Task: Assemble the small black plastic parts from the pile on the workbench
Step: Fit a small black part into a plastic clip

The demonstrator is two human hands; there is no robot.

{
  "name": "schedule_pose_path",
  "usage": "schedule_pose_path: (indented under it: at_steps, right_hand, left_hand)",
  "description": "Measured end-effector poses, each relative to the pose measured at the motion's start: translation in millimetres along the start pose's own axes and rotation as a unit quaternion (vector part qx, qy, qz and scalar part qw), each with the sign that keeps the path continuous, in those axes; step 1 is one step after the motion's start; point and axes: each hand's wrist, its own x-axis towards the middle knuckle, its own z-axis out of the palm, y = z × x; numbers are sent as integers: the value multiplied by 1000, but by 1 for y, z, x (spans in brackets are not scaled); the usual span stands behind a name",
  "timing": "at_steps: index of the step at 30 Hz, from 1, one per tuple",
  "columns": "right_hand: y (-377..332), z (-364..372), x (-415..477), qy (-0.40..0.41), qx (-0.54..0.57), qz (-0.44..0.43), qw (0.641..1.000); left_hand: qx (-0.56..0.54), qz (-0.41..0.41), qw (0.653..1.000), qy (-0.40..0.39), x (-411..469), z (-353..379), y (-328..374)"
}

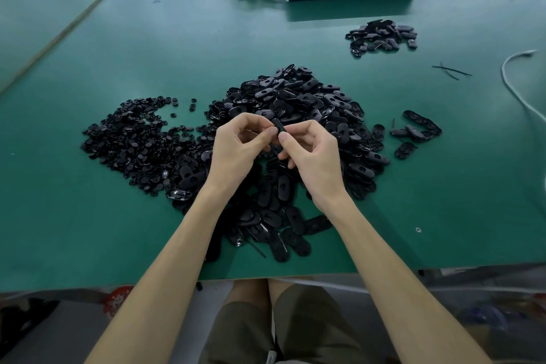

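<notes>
Progress looks early. Both hands, left [236, 146] and right [314, 154], pinch one oval part [277, 125] between their fingertips, just above the pile [298, 97] at the middle of the bench [88, 230]. A small heap [382, 35] lies well apart at far right, probably finished pieces, though I cannot confirm that. The pile and the round bits [139, 133] to its left remain large, so most work is left.
</notes>
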Motion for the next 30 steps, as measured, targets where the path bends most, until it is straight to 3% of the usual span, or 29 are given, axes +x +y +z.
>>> schedule_pose_path:
  at_steps: [30]
  right_hand:
    - [1,-2,2,4,-3,-9,1000]
  left_hand:
    - [1,0,1000,-1,0,0,0]
